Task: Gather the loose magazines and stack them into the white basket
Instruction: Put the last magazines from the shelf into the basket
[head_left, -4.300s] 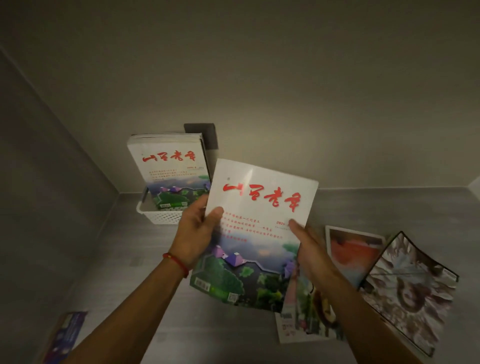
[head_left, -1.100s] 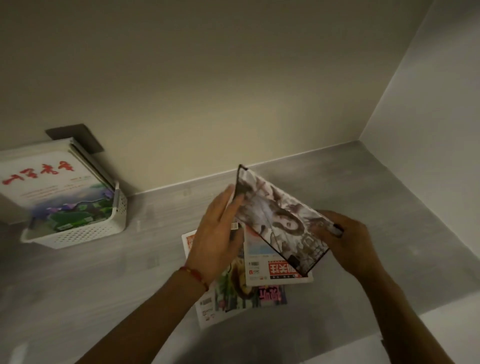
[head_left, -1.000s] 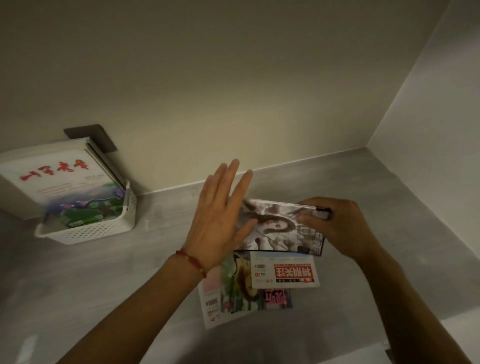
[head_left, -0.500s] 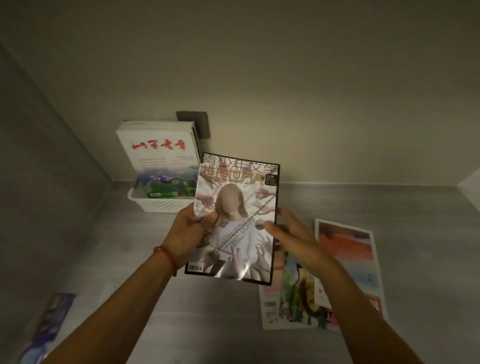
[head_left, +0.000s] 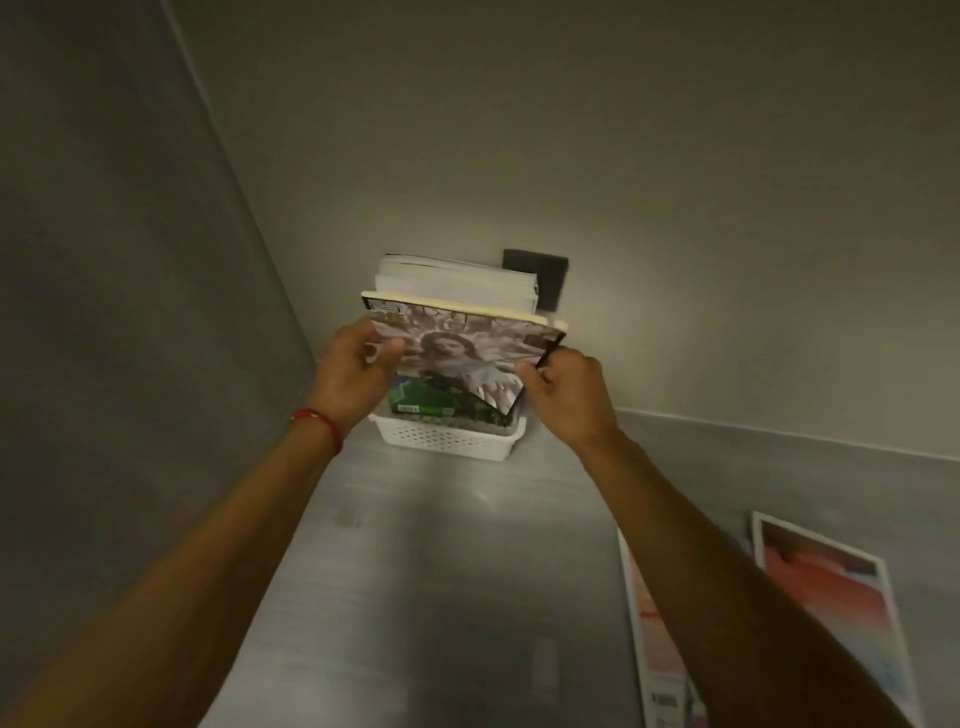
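Grey floor (head_left: 441, 571), white basket (head_left: 447, 441) by the wall, two loose magazines (head_left: 831, 597) at right

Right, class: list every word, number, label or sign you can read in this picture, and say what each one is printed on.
None can be read.
Held magazine: title strip along the cover's top, too blurred to read.
Green-covered magazine in the white basket: small pale label patch, too small to read.
Magazines on the table: dark marks near the bottom edge, too blurred to read.
Dark wall plate: no text visible.
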